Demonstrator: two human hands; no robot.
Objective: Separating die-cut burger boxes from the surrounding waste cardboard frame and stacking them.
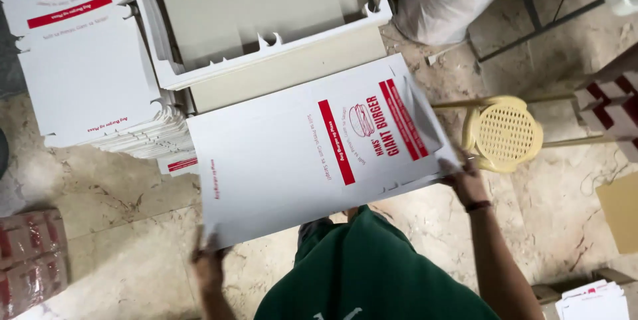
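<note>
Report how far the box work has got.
Done: folded white trays sit stacked upper centre. In hand: the left hand and right hand hold one flat printed box blank by opposite edges, unfolded. Left: a tall pile of flat blanks beside it.

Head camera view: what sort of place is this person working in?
Probably a packing or storeroom where cardboard food boxes get folded. Both hands, left hand and right hand, hold a flat printed box blank; a tall stack of the same blanks stands on the bare stone floor, beside a yellow plastic stool.
</note>
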